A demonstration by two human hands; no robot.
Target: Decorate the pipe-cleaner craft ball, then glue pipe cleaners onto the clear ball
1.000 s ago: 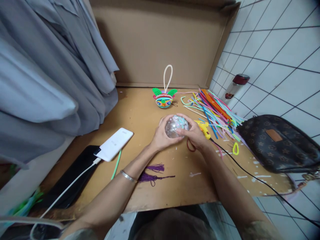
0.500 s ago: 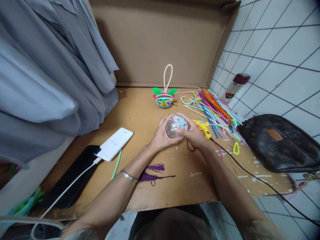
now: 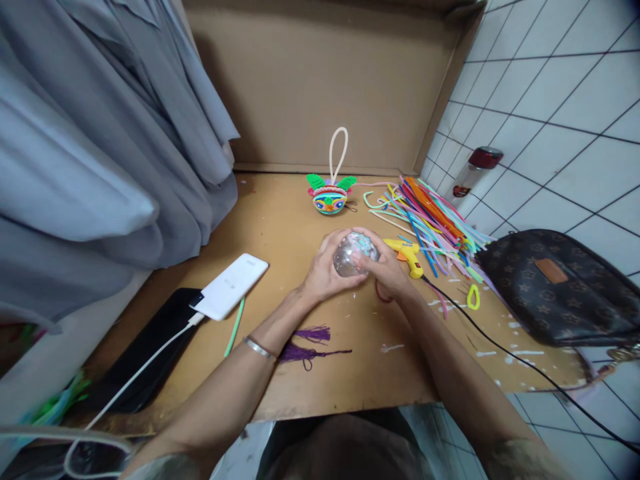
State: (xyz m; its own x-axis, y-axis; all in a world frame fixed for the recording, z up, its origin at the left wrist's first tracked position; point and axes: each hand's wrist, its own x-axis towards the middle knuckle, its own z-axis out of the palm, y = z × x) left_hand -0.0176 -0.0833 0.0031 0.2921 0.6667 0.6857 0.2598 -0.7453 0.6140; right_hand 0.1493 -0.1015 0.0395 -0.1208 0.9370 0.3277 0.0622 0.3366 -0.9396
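Note:
A clear, shiny ball [image 3: 351, 255] with pale bluish bits inside or on it is held between both hands above the table. My left hand [image 3: 323, 270] cups its left side and underside. On the right side, my right hand [image 3: 389, 267] wraps round it, with the thumb across its front. A yellow glue gun [image 3: 407, 255] lies just right of my right hand. Behind the ball sits a colourful animal-head ornament [image 3: 329, 199] with green ears and a white loop. Purple tassels [image 3: 310, 347] lie in front, near my left forearm.
Many coloured pipe cleaners [image 3: 430, 220] lie at the back right, beside a brown patterned bag [image 3: 565, 287]. A white power bank [image 3: 233, 287] rests partly on a black phone [image 3: 150, 353] at left. The glue gun's black cord runs right. Grey cloth [image 3: 110, 133] hangs left; cardboard [image 3: 325, 80] stands behind.
Both hands still hold the ball, and the right thumb has shifted slightly on its front. The whole view has moved very slightly.

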